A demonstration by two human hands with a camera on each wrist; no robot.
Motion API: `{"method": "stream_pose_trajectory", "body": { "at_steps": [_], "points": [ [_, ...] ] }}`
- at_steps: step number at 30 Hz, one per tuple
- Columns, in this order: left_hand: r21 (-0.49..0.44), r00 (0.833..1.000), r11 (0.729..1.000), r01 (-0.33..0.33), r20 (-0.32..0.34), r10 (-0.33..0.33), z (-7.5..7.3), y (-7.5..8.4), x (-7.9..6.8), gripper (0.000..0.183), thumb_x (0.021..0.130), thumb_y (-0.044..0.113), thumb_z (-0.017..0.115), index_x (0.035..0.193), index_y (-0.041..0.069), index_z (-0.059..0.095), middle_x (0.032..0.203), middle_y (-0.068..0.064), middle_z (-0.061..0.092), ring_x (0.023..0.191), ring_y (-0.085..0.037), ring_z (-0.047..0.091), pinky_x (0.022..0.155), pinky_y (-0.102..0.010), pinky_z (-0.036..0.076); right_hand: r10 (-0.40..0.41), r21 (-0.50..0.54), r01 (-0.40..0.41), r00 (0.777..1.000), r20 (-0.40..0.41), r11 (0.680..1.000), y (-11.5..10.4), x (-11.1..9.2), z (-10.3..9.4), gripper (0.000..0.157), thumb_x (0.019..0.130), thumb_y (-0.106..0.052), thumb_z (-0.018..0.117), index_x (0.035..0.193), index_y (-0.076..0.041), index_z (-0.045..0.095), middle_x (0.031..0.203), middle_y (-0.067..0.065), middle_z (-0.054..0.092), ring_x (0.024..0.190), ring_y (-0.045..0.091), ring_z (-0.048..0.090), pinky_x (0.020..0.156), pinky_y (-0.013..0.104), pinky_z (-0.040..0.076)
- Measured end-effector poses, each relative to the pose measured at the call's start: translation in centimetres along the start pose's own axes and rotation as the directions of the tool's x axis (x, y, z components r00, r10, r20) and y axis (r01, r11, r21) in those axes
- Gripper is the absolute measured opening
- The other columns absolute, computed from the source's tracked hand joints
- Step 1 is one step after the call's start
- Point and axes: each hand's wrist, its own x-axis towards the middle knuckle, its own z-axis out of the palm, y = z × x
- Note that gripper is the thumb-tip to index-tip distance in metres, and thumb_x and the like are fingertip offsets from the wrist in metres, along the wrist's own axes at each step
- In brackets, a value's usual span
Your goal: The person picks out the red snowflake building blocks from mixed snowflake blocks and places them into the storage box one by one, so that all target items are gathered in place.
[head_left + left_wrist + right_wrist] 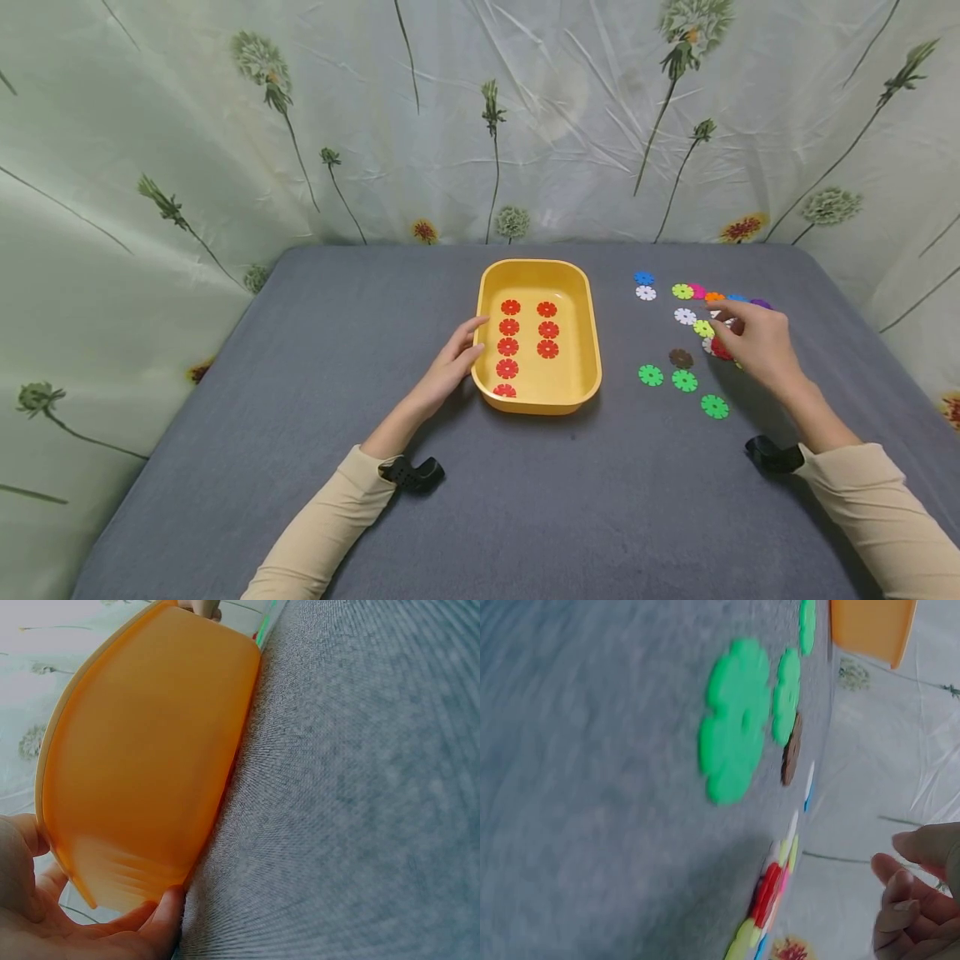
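My left hand [447, 368] grips the left side of a yellow plastic tray [537, 408], with thumb and fingers around its rim and wall in the left wrist view. Inside the tray, red notched discs [507, 347] lie in two columns, the left one longer. My right hand [761, 343] hovers over a loose cluster of coloured discs at the right, thumb and forefinger apart, nothing visible between them. Beneath it show a yellow-green disc [703, 328] and a red disc [721, 348], partly hidden by the hand.
Green discs [651, 375] and a brown disc [681, 358] lie between the tray and my right hand. Blue [643, 277] and white [646, 293] discs lie farther back. The grey cloth-covered table [300, 350] meets a flower-printed curtain [420, 125] behind.
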Motion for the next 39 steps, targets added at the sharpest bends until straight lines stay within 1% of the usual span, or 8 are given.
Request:
{"method": "stream_pose_trajectory", "body": {
  "at_steps": [4, 8, 12, 15, 20, 25, 32, 39],
  "points": [
    [-0.012, 1.0, 1.0, -0.003, -0.009, 0.003, 0.0, -0.6, 0.3, 0.048, 0.101, 0.022, 0.037, 0.147, 0.02, 0.023, 0.142, -0.023, 0.036, 0.127, -0.034, 0.044, 0.103, -0.043, 0.037, 0.048, -0.023, -0.046, 0.995, 0.089, 0.999, 0.7, -0.1, -0.6, 0.02, 0.08, 0.0, 0.065, 0.099, 0.005, 0.067, 0.08, 0.022, 0.067, 0.056, -0.006, 0.039, 0.05, 0.021, 0.034],
    [-0.015, 1.0, 1.0, -0.008, -0.016, 0.008, 0.0, -1.0, 0.5, 0.048, 0.101, 0.023, 0.038, 0.147, 0.021, 0.024, 0.142, -0.022, 0.036, 0.127, -0.034, 0.044, 0.104, -0.043, 0.037, 0.105, -0.034, -0.101, 0.981, 0.165, 0.994, 1.4, -0.2, -0.9, 0.022, 0.082, -0.003, 0.065, 0.1, 0.008, 0.066, 0.085, 0.026, 0.066, 0.058, 0.009, 0.048, 0.047, 0.021, 0.036],
    [-0.01, 1.0, 1.0, -0.002, -0.003, 0.002, 0.0, -0.2, 0.1, 0.049, 0.101, 0.021, 0.037, 0.148, 0.017, 0.021, 0.143, -0.025, 0.034, 0.128, -0.035, 0.043, 0.104, -0.044, 0.037, 0.142, -0.036, -0.137, 0.968, 0.205, 0.99, 2.1, -0.2, -1.1, 0.022, 0.084, -0.005, 0.063, 0.102, 0.008, 0.066, 0.087, 0.027, 0.066, 0.054, 0.0, 0.044, 0.044, 0.022, 0.036],
    [-0.007, 1.0, 1.0, 0.0, -0.001, 0.0, -0.1, -0.7, 0.4, 0.05, 0.101, 0.021, 0.036, 0.148, 0.017, 0.02, 0.143, -0.024, 0.033, 0.128, -0.035, 0.043, 0.105, -0.044, 0.037, 0.151, -0.038, -0.146, 0.966, 0.209, 0.989, 2.5, -0.2, -1.2, 0.022, 0.084, -0.006, 0.062, 0.101, 0.008, 0.066, 0.086, 0.027, 0.067, 0.051, -0.009, 0.037, 0.044, 0.023, 0.035],
    [-0.018, 1.0, 1.0, -0.004, -0.017, 0.004, -0.3, -2.5, 1.4, 0.049, 0.101, 0.023, 0.037, 0.148, 0.023, 0.022, 0.144, -0.021, 0.035, 0.128, -0.033, 0.043, 0.105, -0.045, 0.037, 0.172, -0.057, -0.163, 0.957, 0.233, 0.985, 3.1, -0.2, -1.2, 0.023, 0.084, -0.007, 0.063, 0.101, 0.008, 0.066, 0.086, 0.027, 0.067, 0.054, 0.0, 0.048, 0.046, 0.023, 0.037],
    [-0.009, 0.999, 1.0, -0.019, -0.04, 0.018, -0.2, -3.1, 1.5, 0.047, 0.101, 0.027, 0.039, 0.146, 0.027, 0.025, 0.14, -0.018, 0.039, 0.124, -0.031, 0.047, 0.101, -0.04, 0.039, 0.215, -0.079, -0.2, 0.917, 0.337, 0.977, 3.5, -0.2, -1.2, 0.031, 0.083, -0.013, 0.068, 0.106, 0.008, 0.064, 0.087, 0.027, 0.066, 0.064, 0.02, 0.057, 0.051, 0.024, 0.038],
    [-0.003, 0.998, 1.0, -0.026, -0.048, 0.026, -0.2, -3.1, 1.6, 0.046, 0.1, 0.027, 0.039, 0.145, 0.028, 0.027, 0.138, -0.018, 0.04, 0.122, -0.03, 0.048, 0.099, -0.039, 0.04, 0.213, -0.1, -0.188, 0.879, 0.426, 0.977, 4.0, -0.1, -1.1, 0.04, 0.081, -0.018, 0.071, 0.108, 0.01, 0.062, 0.084, 0.023, 0.066, 0.073, 0.027, 0.057, 0.057, 0.026, 0.035],
    [-0.001, 0.999, 1.0, -0.022, -0.03, 0.022, -0.3, -3.1, 1.6, 0.049, 0.1, 0.028, 0.04, 0.147, 0.026, 0.024, 0.142, -0.019, 0.037, 0.125, -0.032, 0.046, 0.105, -0.046, 0.037, 0.24, -0.133, -0.2, 0.843, 0.482, 0.971, 4.1, 0.0, -1.1, 0.044, 0.082, -0.025, 0.07, 0.107, 0.01, 0.063, 0.087, 0.025, 0.068, 0.084, 0.039, 0.059, 0.06, 0.028, 0.039]
  ]
}}
